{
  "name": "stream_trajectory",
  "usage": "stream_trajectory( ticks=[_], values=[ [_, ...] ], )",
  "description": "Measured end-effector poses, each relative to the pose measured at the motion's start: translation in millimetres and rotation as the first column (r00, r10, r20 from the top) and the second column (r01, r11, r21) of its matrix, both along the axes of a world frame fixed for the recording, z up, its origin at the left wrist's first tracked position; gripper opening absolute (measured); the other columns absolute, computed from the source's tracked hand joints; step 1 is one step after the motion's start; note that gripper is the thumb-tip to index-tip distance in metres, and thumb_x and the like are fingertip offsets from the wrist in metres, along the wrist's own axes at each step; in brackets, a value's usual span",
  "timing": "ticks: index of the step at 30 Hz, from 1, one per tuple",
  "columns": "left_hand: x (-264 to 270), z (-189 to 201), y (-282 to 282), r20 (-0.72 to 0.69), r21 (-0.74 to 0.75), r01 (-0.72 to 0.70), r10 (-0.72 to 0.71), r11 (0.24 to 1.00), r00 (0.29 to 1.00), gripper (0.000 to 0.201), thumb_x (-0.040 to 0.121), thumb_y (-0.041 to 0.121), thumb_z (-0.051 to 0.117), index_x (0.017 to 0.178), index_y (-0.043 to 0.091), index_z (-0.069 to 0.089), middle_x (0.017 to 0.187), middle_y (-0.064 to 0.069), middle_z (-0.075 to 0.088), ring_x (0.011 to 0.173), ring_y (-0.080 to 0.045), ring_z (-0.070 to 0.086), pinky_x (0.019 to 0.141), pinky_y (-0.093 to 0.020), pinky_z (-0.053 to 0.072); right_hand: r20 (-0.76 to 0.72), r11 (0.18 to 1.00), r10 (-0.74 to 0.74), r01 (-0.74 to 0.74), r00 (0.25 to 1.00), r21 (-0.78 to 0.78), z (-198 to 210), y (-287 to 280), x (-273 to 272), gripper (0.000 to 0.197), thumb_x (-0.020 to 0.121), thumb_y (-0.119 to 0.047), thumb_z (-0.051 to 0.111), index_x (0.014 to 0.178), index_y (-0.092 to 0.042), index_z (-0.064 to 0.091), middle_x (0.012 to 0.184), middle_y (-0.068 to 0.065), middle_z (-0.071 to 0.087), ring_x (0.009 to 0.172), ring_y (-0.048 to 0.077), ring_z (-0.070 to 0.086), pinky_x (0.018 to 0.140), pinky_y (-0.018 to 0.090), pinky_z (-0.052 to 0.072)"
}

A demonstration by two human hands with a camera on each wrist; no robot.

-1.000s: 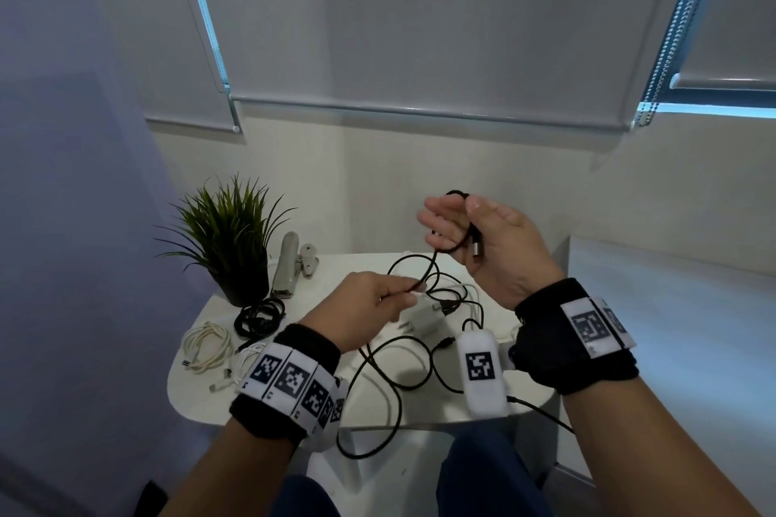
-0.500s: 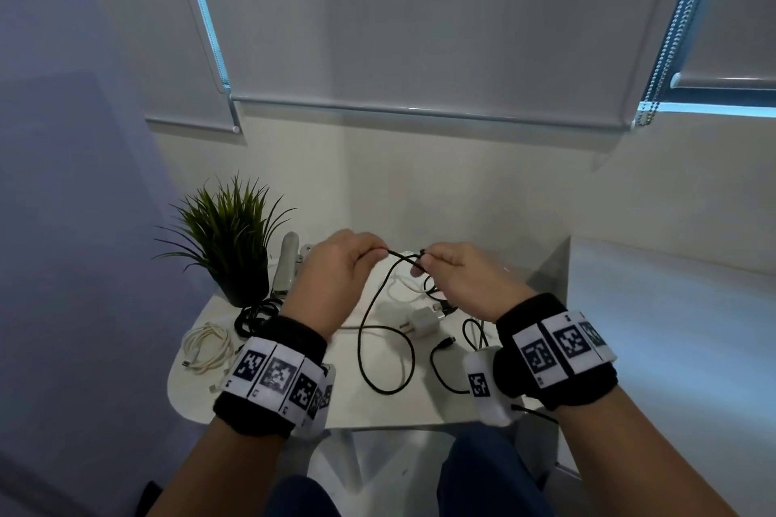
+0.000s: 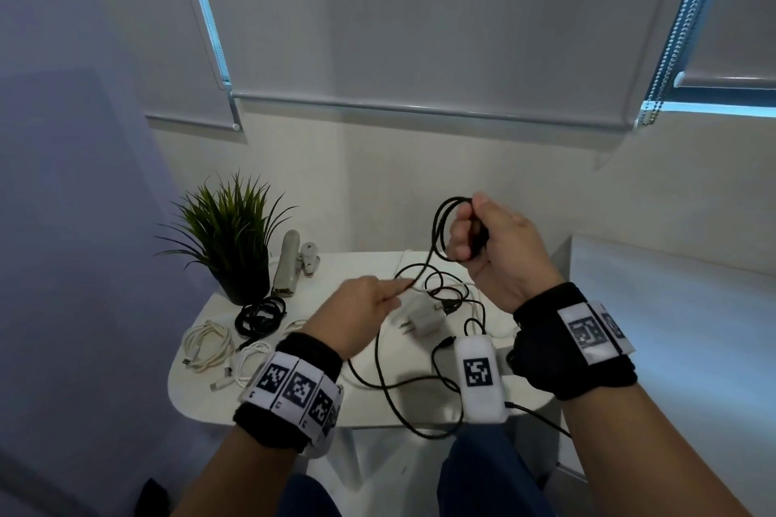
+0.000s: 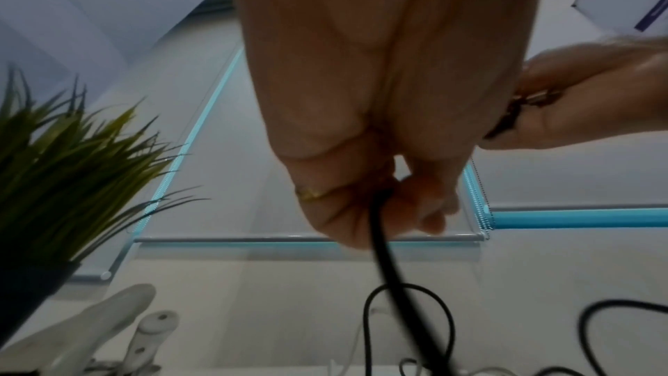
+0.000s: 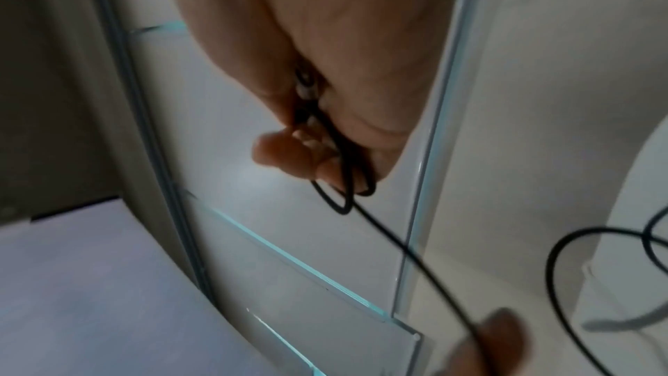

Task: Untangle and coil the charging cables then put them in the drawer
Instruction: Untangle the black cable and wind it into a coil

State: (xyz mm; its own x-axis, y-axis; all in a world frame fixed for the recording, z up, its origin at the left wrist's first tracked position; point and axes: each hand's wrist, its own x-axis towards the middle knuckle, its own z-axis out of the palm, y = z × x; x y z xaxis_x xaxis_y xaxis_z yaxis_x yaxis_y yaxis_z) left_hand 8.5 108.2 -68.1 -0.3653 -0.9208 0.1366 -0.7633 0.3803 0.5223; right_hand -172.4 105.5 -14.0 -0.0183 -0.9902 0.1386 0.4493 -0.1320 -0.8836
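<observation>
Black cable (image 3: 436, 231) loops are clamped in the right hand (image 3: 489, 248); slack is pinched at seven o'clock by the left hand (image 3: 361, 311).

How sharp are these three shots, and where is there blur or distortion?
Head view: mostly sharp, dim bluish light, wide-angle bending of the blinds. Left wrist view: black cable smeared below the left hand. Right wrist view: soft throughout, right hand blurred.
</observation>
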Motion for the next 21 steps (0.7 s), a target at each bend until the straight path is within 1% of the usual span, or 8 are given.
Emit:
stream_trajectory(
  ticks=[2,5,7,9,13,15,18,21],
  values=[
    [-5,0,5,0.004,0.059,0.066,-0.067,0.996,0.998,0.038,0.097,0.016,0.050,0.133,0.026,0.054,0.109,0.004,0.062,0.108,-0.009,0.055,0.079,-0.002,0.031,0.128,1.000,-0.002,0.003,0.992,-0.007,0,-1,-2,0.035,0.102,-0.019,0.036,0.076,-0.005,0.055,0.069,0.009,0.068,0.057,0.019,0.063,0.054,0.024,0.047],
    [-7,-3,9,-0.035,0.122,0.129,-0.125,0.984,0.992,0.036,0.095,0.017,0.053,0.129,0.027,0.057,0.122,0.007,0.063,0.106,-0.001,0.056,0.080,0.006,0.029,0.158,0.998,-0.032,0.040,0.987,-0.046,-4,-6,-3,0.027,0.099,-0.012,0.043,0.083,-0.005,0.063,0.094,0.011,0.070,0.092,0.025,0.068,0.081,0.030,0.054],
    [-6,-6,10,-0.058,0.145,0.148,-0.141,0.978,0.988,0.033,0.094,0.019,0.054,0.125,0.029,0.062,0.110,0.009,0.067,0.086,0.010,0.056,0.078,-0.002,0.036,-0.076,0.986,-0.141,0.134,0.987,-0.094,-11,-10,-3,0.017,0.095,-0.010,0.051,0.092,-0.005,0.068,0.098,0.000,0.069,0.101,0.014,0.064,0.094,0.029,0.048],
    [-4,-5,11,-0.114,0.109,0.153,-0.141,0.982,0.983,0.027,0.094,0.018,0.055,0.117,0.024,0.067,0.089,0.019,0.063,0.072,0.015,0.053,0.071,-0.006,0.038,-0.431,0.956,-0.278,0.201,0.858,-0.216,-19,-13,-3,0.018,0.092,-0.014,0.059,0.101,-0.003,0.070,0.098,-0.010,0.066,0.100,0.002,0.060,0.097,0.022,0.043],
    [-2,6,9,-0.257,-0.164,0.056,-0.098,0.985,0.961,0.016,0.093,0.017,0.055,0.098,0.015,0.070,0.081,0.016,0.059,0.077,0.005,0.055,0.072,-0.012,0.040,-0.848,0.937,-0.329,0.034,0.416,-0.347,-29,-9,-1,0.029,0.094,-0.017,0.054,0.065,-0.013,0.051,0.063,-0.006,0.050,0.061,0.006,0.048,0.059,0.014,0.036],
    [1,11,6,-0.337,-0.293,-0.044,-0.060,0.955,0.940,0.016,0.093,0.019,0.053,0.093,0.014,0.068,0.080,0.009,0.060,0.077,0.001,0.054,0.077,-0.013,0.041,-0.879,0.974,-0.200,-0.014,0.433,-0.228,-29,-7,1,0.027,0.096,-0.018,0.049,0.071,-0.010,0.052,0.064,-0.001,0.057,0.056,0.002,0.053,0.052,0.014,0.037],
    [7,20,3,-0.377,-0.412,-0.187,0.020,0.892,0.926,0.012,0.093,0.013,0.056,0.093,0.010,0.068,0.082,0.004,0.062,0.076,0.007,0.051,0.079,0.001,0.031,-0.865,0.993,-0.060,-0.057,0.499,-0.102,-27,-3,2,0.031,0.099,-0.027,0.044,0.085,-0.004,0.059,0.050,-0.016,0.057,0.042,-0.003,0.048,0.048,0.016,0.036],
    [13,22,-3,-0.402,-0.441,-0.282,0.093,0.852,0.911,0.016,0.094,0.015,0.055,0.100,0.010,0.069,0.088,-0.003,0.064,0.080,0.001,0.051,0.074,-0.005,0.035,-0.869,0.989,-0.025,-0.112,0.495,-0.093,-25,1,1,0.041,0.093,-0.044,0.051,0.078,-0.007,0.062,0.044,-0.018,0.048,0.043,0.000,0.041,0.051,0.018,0.035]
  ],
)
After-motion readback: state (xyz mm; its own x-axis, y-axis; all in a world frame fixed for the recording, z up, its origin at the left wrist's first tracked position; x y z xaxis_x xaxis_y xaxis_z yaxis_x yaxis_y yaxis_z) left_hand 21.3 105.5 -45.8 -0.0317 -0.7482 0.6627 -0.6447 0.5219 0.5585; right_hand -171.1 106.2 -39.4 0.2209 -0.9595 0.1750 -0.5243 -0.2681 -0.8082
